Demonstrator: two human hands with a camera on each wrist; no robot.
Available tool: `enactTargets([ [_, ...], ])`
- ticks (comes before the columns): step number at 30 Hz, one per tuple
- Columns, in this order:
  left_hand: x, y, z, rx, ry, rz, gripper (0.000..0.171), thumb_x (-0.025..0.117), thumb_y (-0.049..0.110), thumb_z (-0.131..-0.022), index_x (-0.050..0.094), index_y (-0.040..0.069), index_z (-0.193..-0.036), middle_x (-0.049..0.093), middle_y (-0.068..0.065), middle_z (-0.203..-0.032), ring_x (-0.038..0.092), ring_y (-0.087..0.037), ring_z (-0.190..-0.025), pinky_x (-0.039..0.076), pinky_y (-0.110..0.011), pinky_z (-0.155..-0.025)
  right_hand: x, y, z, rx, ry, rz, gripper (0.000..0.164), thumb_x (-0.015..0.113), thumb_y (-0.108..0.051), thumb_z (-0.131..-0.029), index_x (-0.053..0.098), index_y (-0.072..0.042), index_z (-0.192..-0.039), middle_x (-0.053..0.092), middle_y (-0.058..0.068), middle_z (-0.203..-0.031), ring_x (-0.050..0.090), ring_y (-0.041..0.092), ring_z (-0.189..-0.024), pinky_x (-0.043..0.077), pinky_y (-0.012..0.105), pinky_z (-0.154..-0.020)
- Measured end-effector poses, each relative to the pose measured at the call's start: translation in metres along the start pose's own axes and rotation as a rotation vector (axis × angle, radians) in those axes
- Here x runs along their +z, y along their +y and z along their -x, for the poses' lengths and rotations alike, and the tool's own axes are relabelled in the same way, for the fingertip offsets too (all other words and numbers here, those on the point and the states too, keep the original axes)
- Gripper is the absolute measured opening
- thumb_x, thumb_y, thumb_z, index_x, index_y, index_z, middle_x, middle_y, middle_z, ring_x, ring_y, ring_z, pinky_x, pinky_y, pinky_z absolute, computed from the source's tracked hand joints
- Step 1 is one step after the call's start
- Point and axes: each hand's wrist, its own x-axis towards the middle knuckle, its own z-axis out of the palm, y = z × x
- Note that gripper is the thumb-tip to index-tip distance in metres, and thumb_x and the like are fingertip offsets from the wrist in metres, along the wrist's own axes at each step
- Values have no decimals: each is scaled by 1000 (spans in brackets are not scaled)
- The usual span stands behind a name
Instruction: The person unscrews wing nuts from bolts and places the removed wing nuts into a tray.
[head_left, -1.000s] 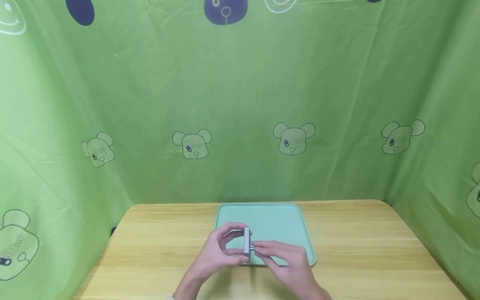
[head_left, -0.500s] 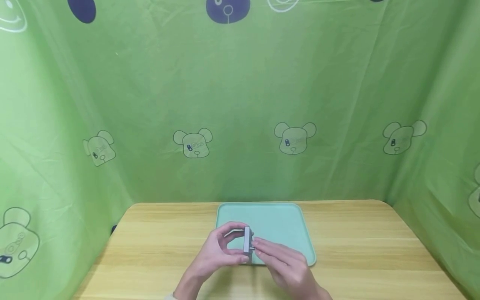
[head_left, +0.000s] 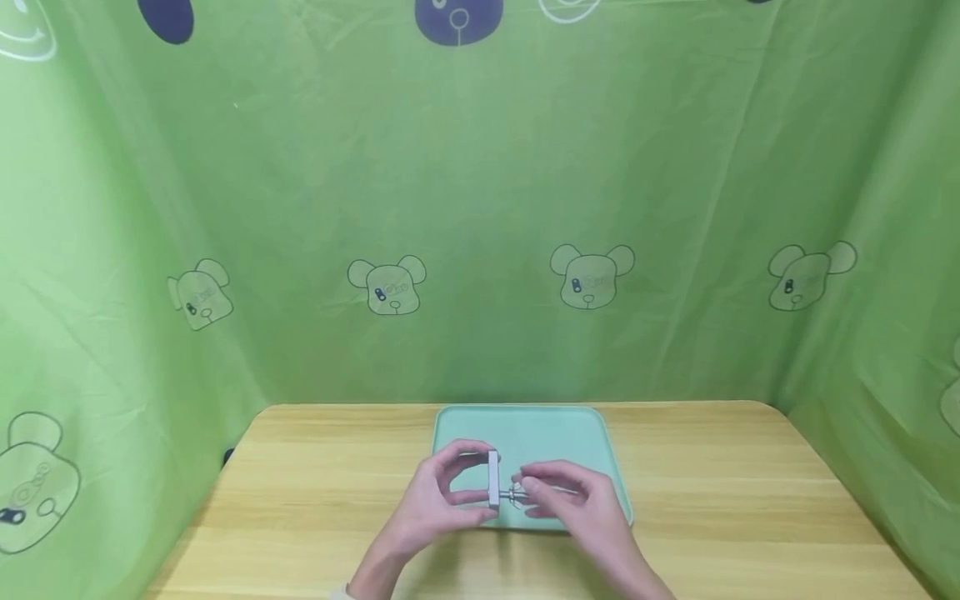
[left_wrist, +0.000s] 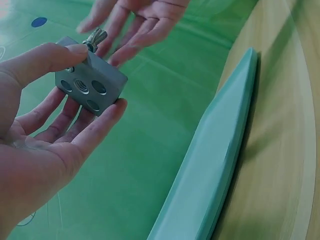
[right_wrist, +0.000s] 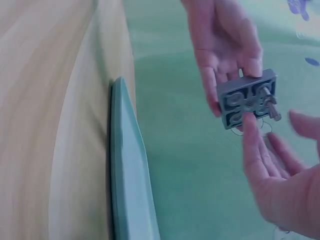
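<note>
Between thumb and fingertips my left hand grips a small grey metal block by its edges. Several round holes show in its face in the left wrist view, one of them threaded. A threaded bolt with a wing nut on it sticks out of the block's other side, toward my right hand. The right fingers are spread and loosely bent around the bolt's free end. In the right wrist view the right thumb is apart from the bolt, and a fingertip overlaps the block's ribbed face.
A mint-green tray lies on the wooden table behind and below the hands. Green cloth printed with bear heads hangs at the back and both sides of the table.
The right fingers, earlier together at the bolt close to the block, have drawn off to the right and spread, so the wing nut shows. The left hand holds the block nearly still.
</note>
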Motion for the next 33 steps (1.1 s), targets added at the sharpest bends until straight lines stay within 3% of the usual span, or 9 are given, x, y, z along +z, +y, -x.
enactTargets([
  [3, 1, -1, 0, 17, -1, -52, 66, 78, -11, -75, 55, -1, -136, 54, -20, -139, 49, -42, -135, 57, -49, -102, -2, -1, -1, 182, -30, -80, 42, 73, -17, -96, 63, 13, -123, 73, 23, -111, 74, 34, -96, 64, 48, -86],
  [6, 2, -1, 0, 32, -4, -103, 65, 79, -8, -75, 55, 1, -136, 54, -19, -138, 49, -41, -135, 57, -47, -102, -3, 0, -2, 252, -78, -102, 45, 73, -18, -96, 62, 14, -125, 73, 24, -111, 74, 34, -96, 64, 45, -87],
  [12, 4, -2, 0, 25, -18, -171, 65, 80, -7, -76, 57, 6, -135, 53, -19, -139, 50, -35, -134, 57, -45, -102, -5, 3, -3, 295, -145, -133, 42, 73, -16, -95, 63, 14, -123, 73, 22, -110, 74, 31, -98, 64, 40, -88],
  [19, 7, -1, 0, -1, -22, -189, 66, 81, -8, -75, 57, 7, -134, 53, -17, -139, 51, -33, -133, 58, -45, -101, -4, 3, -1, 282, -115, -110, 42, 76, -13, -92, 63, 16, -121, 75, 23, -105, 75, 30, -94, 66, 39, -84],
  [22, 7, -1, 0, -7, -19, -175, 66, 81, -9, -75, 57, 7, -135, 53, -15, -139, 51, -34, -133, 59, -45, -100, -3, 1, 0, 222, -95, -64, 38, 77, -12, -91, 66, 14, -117, 74, 23, -103, 75, 30, -93, 66, 42, -82],
  [26, 6, -1, -1, -18, -14, -132, 67, 79, -12, -75, 56, 3, -136, 53, -17, -140, 50, -38, -135, 59, -46, -100, 2, -2, 2, 78, -69, 28, 28, 79, -11, -89, 72, 8, -109, 75, 20, -102, 76, 27, -91, 66, 42, -79],
  [30, 5, -1, 0, -35, -7, -78, 67, 78, -13, -75, 55, 1, -136, 52, -19, -140, 48, -45, -136, 60, -47, -98, 6, 1, 4, -145, -26, 182, 16, 80, -12, -89, 78, -4, -103, 78, 8, -99, 76, 21, -89, 66, 36, -79],
  [33, 3, -2, 0, -43, -5, -35, 67, 78, -13, -75, 54, -3, -137, 52, -20, -140, 47, -48, -136, 60, -49, -97, 8, 8, 3, -398, -2, 314, 16, 81, -5, -87, 80, -10, -102, 78, 2, -97, 76, 17, -90, 65, 29, -80],
])
